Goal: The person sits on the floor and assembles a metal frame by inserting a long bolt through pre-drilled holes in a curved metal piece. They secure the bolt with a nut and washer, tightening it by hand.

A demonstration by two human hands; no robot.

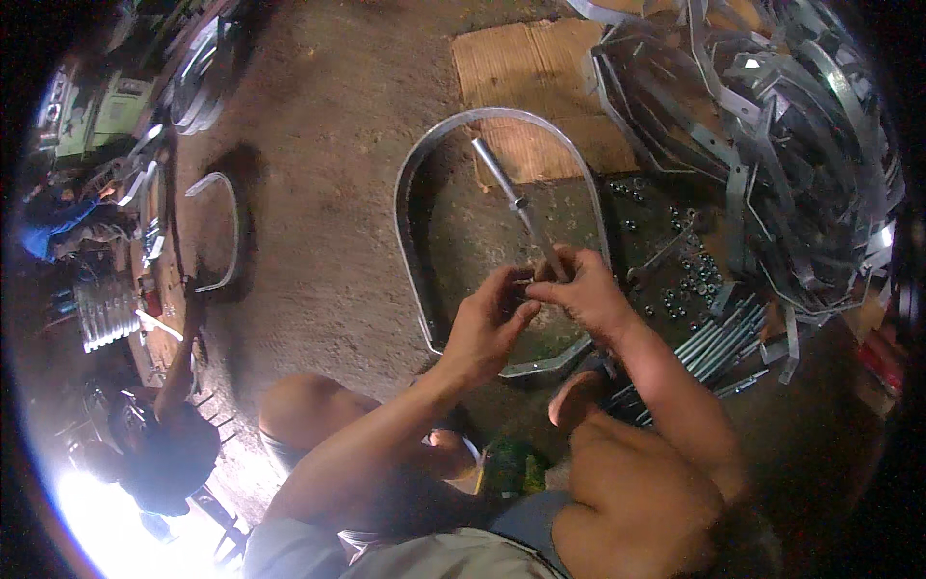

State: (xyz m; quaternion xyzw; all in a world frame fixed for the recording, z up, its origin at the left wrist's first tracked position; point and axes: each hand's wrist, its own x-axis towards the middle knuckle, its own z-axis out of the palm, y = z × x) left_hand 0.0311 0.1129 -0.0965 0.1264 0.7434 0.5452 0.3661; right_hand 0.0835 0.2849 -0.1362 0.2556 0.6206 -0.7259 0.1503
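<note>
**me:** Both hands pinched in tight. Right hand [588, 289] has its grip closed around the lower end of a long metal tool [516, 203]; left hand [487, 328] has fingertips squeezed on something tiny right against it, can't tell what.

**other:** where's that sitting?

**me:** Over the open end of a U-shaped metal band [410, 207] lying on the dirt floor [318, 135]. Cardboard [502, 63] is under its curved end, loose nuts [690, 285] and long bolts [714, 343] just right of it, and a big heap of bent metal straps [772, 135] beyond.
</note>
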